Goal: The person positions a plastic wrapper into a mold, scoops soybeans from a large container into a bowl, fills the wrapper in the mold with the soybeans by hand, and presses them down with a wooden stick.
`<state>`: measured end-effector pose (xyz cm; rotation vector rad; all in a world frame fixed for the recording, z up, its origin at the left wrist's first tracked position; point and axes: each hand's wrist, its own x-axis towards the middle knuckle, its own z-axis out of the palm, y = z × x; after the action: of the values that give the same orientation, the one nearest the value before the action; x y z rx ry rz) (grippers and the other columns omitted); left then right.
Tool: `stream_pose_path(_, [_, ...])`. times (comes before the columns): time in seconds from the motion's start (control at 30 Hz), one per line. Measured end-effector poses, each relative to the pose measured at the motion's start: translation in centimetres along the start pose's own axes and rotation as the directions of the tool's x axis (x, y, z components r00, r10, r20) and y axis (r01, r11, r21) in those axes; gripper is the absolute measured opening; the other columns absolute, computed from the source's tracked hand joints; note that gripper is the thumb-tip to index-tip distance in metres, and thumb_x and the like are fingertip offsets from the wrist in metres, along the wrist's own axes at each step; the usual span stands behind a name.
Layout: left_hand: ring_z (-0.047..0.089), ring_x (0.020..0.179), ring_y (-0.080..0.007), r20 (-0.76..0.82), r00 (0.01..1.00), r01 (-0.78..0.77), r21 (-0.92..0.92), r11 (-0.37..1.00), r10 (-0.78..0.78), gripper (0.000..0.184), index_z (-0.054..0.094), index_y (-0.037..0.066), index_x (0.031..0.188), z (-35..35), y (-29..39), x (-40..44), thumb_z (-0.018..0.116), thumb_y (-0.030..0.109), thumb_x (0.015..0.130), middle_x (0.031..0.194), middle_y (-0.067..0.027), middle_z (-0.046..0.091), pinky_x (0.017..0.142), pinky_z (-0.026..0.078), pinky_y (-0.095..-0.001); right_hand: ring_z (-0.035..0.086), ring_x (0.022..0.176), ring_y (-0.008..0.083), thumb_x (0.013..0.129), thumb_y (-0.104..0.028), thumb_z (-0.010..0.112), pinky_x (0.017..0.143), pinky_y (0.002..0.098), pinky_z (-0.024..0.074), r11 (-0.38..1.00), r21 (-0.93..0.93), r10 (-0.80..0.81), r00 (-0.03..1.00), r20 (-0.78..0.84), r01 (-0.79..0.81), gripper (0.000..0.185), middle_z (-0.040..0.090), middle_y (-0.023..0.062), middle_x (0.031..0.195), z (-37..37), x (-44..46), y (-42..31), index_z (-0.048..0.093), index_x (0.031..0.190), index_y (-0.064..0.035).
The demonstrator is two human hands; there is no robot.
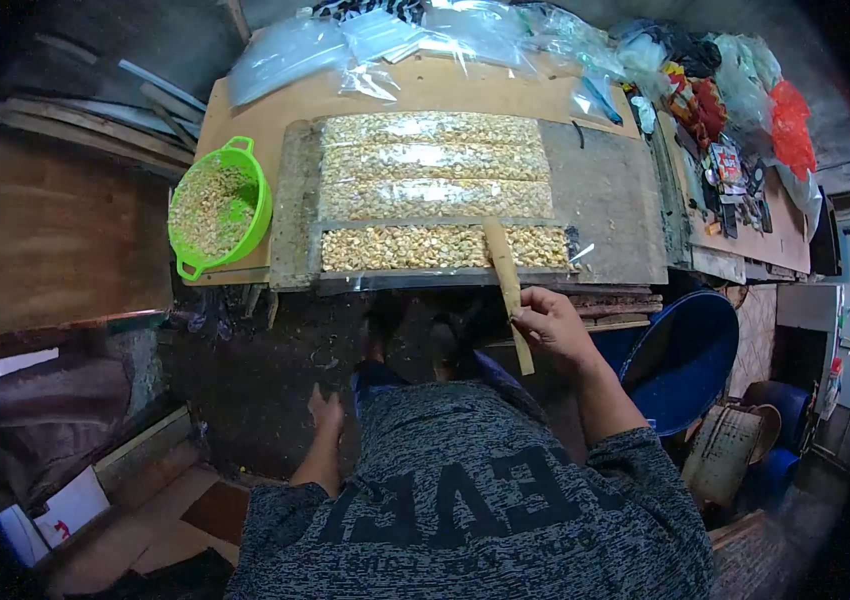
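Observation:
A flat wooden stick [505, 275] is pinched in my right hand [548, 325], its upper end lying over the right part of the front strip of pale pieces [405, 248]. Behind that strip, several similar strips [435, 162] lie under shiny clear film on a grey board [605, 190]. My left hand [325, 408] hangs low beside my body, away from the table; its fingers are small and partly unclear. At the board's left stands a green basket [263, 205] with more pale pieces inside.
Clear plastic bags [295, 55] lie along the table's back edge. Coloured bags [700, 105] and small items sit on a side table at the right. A blue barrel [685, 350] stands below, right of my right arm. Wooden planks [85, 125] lean at the left.

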<state>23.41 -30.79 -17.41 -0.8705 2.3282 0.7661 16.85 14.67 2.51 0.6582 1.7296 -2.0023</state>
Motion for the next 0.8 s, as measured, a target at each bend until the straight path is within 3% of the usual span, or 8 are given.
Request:
stream_pose_path(0.07, [0.031, 0.14, -0.0392, 0.009, 0.999, 0.045, -0.04, 0.998, -0.045, 0.07, 0.034, 0.007, 0.15, -1.1, 2.1, -1.8, 0.06, 0.025, 0.088, 0.149, -0.0253, 0.035, 0.115, 0.029, -0.0443, 0.052, 0.063, 0.0056, 0.091, -0.012, 0.065, 0.055, 0.0227, 0.0412, 0.998, 0.043, -0.038, 0.999, -0.037, 0.04, 0.015, 0.06, -0.0016, 0.077, -1.6, -0.8, 0.1, 0.063, 0.102, -0.0021])
stream_pose_path(0.13, [0.031, 0.14, -0.0393, 0.017, 0.996, 0.094, -0.078, 0.992, -0.093, 0.069, 0.034, 0.007, 0.149, -0.8, 2.3, -1.9, 0.06, 0.025, 0.088, 0.149, -0.0254, 0.035, 0.115, 0.029, -0.044, 0.05, 0.063, 0.0038, 0.09, -0.011, 0.065, 0.056, 0.021, 0.0403, 0.997, -0.03, -0.071, 0.993, -0.098, 0.068, 0.015, 0.058, -0.0042, 0.077, -4.1, -1.4, 1.2, 0.063, 0.103, -0.0031])
stream_pose_path(0.27, [0.033, 0.139, -0.0393, 0.006, 1.0, 0.012, 0.077, 0.997, -0.013, 0.069, 0.033, 0.008, 0.15, -0.1, -0.4, -0.1, 0.06, 0.025, 0.089, 0.15, -0.0251, 0.033, 0.115, 0.03, -0.0438, 0.049, 0.064, 0.0043, 0.09, -0.011, 0.063, 0.06, 0.0206, 0.0406, 0.992, 0.058, -0.091, 0.954, -0.286, 0.113, 0.012, 0.058, -0.0052, 0.076, -6.2, -3.8, 1.1, 0.064, 0.099, -0.0028])
stream_pose_path(0.47, [0.033, 0.139, -0.0397, 0.016, 0.999, 0.049, -0.011, 0.999, -0.049, 0.068, 0.035, 0.007, 0.149, -0.4, 2.1, -1.3, 0.06, 0.023, 0.088, 0.149, -0.0269, 0.033, 0.114, 0.03, -0.0445, 0.051, 0.069, 0.0043, 0.091, -0.009, 0.062, 0.064, 0.0214, 0.0414, 1.0, -0.021, -0.015, 0.949, -0.316, 0.009, 0.011, 0.059, -0.004, 0.079, -8.7, -6.0, 3.6, 0.064, 0.099, -0.0023])
stream_pose_path(0.6, [0.034, 0.138, -0.0398, 0.014, 1.0, -0.017, -0.064, 0.998, 0.018, 0.068, 0.035, 0.007, 0.149, 0.3, 0.7, 0.5, 0.06, 0.02, 0.087, 0.149, -0.0279, 0.032, 0.114, 0.03, -0.0443, 0.05, 0.068, 0.0039, 0.091, -0.01, 0.062, 0.063, 0.021, 0.0413, 0.989, 0.026, -0.129, 0.926, -0.355, 0.148, 0.011, 0.059, -0.0041, 0.079, -8.8, -6.1, 4.4, 0.063, 0.099, -0.0015])
stream_pose_path(0.67, [0.033, 0.139, -0.0402, 0.024, 1.0, 0.008, -0.073, 0.997, -0.006, 0.069, 0.035, 0.007, 0.149, 0.5, 1.0, 0.7, 0.061, 0.021, 0.087, 0.151, -0.0276, 0.03, 0.114, 0.03, -0.0442, 0.045, 0.059, 0.0038, 0.092, -0.012, 0.062, 0.053, 0.021, 0.0348, 0.99, -0.001, -0.123, 0.859, -0.497, 0.141, 0.008, 0.052, -0.0055, 0.072, -9.5, -5.0, 3.8, 0.062, 0.096, -0.005])
stream_pose_path(0.73, [0.032, 0.139, -0.0406, 0.034, 0.999, 0.032, -0.082, 0.996, -0.029, 0.069, 0.035, 0.008, 0.15, 0.4, 1.6, 0.7, 0.061, 0.022, 0.087, 0.152, -0.0274, 0.028, 0.115, 0.029, -0.0441, 0.048, 0.06, 0.0052, 0.093, -0.012, 0.061, 0.053, 0.0218, 0.0383, 0.99, -0.098, -0.138, 0.863, -0.486, 0.103, 0.011, 0.055, -0.0039, 0.073, -12.0, -3.3, 4.1, 0.062, 0.099, -0.0032])
stream_pose_path(0.8, [0.031, 0.139, -0.0417, 0.042, 0.999, -0.009, -0.039, 0.999, 0.011, 0.072, 0.036, 0.008, 0.149, 0.0, 1.7, 0.9, 0.063, 0.025, 0.085, 0.153, -0.0267, 0.026, 0.116, 0.026, -0.0434, 0.057, 0.069, 0.0083, 0.091, -0.014, 0.065, 0.064, 0.0225, 0.0453, 0.975, -0.215, -0.159, 0.829, -0.536, 0.049, 0.021, 0.063, 0.0014, 0.079, -13.4, -1.0, 4.4, 0.063, 0.106, 0.0012])
